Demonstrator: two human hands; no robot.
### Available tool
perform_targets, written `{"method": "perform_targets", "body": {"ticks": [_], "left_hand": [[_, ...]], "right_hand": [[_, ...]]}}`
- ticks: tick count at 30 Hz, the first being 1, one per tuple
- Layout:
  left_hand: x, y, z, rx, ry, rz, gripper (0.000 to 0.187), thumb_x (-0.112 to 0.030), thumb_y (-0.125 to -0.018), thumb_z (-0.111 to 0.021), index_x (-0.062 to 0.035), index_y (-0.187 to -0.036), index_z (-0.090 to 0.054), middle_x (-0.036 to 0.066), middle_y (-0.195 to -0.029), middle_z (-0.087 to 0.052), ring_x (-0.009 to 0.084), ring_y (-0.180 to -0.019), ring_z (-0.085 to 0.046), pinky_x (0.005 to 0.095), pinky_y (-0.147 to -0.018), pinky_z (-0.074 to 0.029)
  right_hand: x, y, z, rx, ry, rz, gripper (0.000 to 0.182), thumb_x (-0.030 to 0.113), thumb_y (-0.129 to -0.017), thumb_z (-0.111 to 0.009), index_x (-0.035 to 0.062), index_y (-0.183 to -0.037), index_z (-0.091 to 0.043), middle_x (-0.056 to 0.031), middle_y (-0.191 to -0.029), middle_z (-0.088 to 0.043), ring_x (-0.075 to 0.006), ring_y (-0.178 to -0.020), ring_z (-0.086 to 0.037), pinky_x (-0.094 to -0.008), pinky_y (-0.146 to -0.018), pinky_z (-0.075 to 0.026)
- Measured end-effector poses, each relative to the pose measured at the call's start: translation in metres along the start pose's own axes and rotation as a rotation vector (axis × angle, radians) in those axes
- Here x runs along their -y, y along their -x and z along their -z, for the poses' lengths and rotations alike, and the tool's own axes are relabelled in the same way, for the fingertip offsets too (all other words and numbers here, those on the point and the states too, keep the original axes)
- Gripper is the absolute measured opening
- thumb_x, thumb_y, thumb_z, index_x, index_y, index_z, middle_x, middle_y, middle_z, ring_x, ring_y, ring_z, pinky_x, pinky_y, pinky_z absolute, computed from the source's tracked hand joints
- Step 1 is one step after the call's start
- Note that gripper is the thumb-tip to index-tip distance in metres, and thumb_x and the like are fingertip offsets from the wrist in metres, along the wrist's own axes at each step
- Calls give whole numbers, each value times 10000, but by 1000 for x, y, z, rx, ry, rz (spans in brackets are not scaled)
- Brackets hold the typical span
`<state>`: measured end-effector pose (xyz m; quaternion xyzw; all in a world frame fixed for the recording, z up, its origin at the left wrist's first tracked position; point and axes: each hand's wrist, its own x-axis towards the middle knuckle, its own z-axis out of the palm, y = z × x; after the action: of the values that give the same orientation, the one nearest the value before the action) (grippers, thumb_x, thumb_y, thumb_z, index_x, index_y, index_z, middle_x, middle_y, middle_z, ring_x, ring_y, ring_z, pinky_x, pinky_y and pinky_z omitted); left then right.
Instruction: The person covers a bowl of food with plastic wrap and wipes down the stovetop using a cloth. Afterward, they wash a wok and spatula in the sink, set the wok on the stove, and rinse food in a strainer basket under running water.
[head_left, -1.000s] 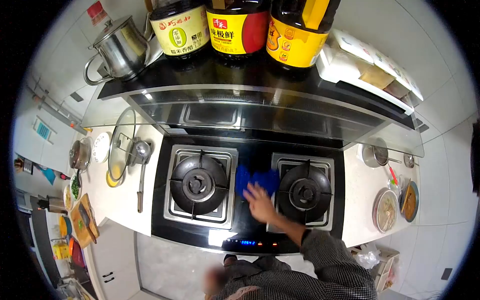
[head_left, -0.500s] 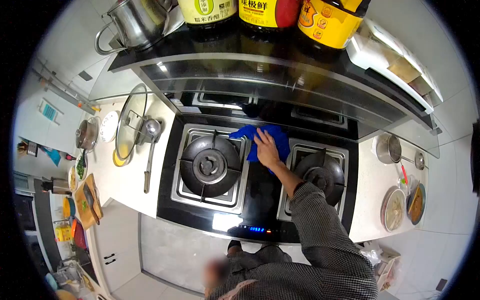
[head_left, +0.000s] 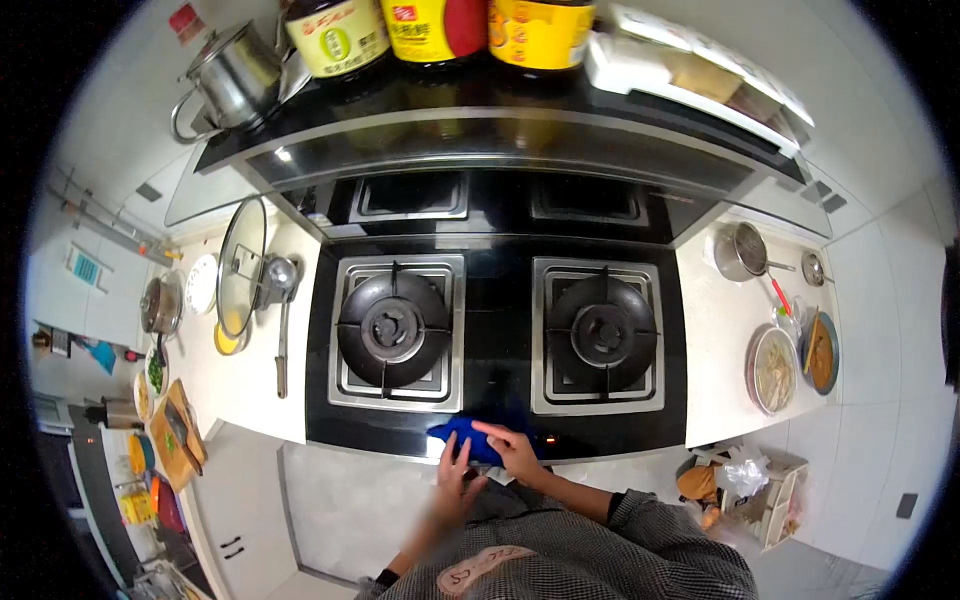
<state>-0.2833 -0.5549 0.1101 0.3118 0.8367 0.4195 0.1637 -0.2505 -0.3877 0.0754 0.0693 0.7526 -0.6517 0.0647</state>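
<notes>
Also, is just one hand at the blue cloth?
No, the left hand and right hand are both at the blue cloth, near the stove's front edge.

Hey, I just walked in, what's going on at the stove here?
A person has both hands, left and right, at a blue cloth on the front edge of the black cooktop. No pot sits on the left burner or the right burner. A glass lid and a ladle are on the counter to the left.
</notes>
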Motion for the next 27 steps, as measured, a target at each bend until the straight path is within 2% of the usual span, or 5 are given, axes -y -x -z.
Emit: {"method": "perform_targets", "body": {"ticks": [3, 6, 8, 16, 27], "left_hand": [[-22, -44, -21, -116, 82, -30, 550, -154, -855, -550, 12, -1328, -322, 235, -1382, -253, 407, -1252, -302, 434, -1019, -279], [4, -92, -41, -51, 303, 176, 339, -136, -907, -464, 43, -1194, -441, 248, -1183, -469, 350, -1094, -475, 381, -941, -355], [-11, -144, -40, -132, 77, -48, 346, -152, -907, -469, 49, -1187, -446, 255, -1115, -506, 383, -1098, -468, 380, -957, -361], [34, -377, -87, 205, -592, -397, 449, -215, -933, -370, -156, -1373, -303, 116, -1443, -236, 329, -1334, -202, 426, -1085, -184], [28, -110, -87, 371, -445, -363, 466, -130, -842, -519, -187, -1297, -432, 82, -1390, -343, 310, -1308, -280, 488, -1032, -267]], "right_hand": [[23, 4, 3, -79, -1038, -254, 475, 155, -951, -416, 158, -1406, -280, -80, -1422, -295, -181, -1279, -298, -290, -1008, -290], [49, 14, 32, -209, -778, -295, 510, 205, -957, -401, 145, -1426, -208, -81, -1447, -252, -182, -1290, -294, -314, -1007, -291], [25, 28, 46, -312, -728, -153, 545, 319, -943, -428, 130, -1417, -236, -78, -1395, -349, -196, -1230, -390, -343, -984, -322], [-4, 128, 98, -453, -822, -447, 360, 234, -923, -457, 28, -1216, -494, -93, -1035, -606, -163, -899, -583, -283, -805, -441], [-37, 160, 115, -648, -893, -536, 298, 177, -889, -491, 10, -1129, -550, -89, -944, -623, -165, -836, -594, -266, -734, -460]]}}
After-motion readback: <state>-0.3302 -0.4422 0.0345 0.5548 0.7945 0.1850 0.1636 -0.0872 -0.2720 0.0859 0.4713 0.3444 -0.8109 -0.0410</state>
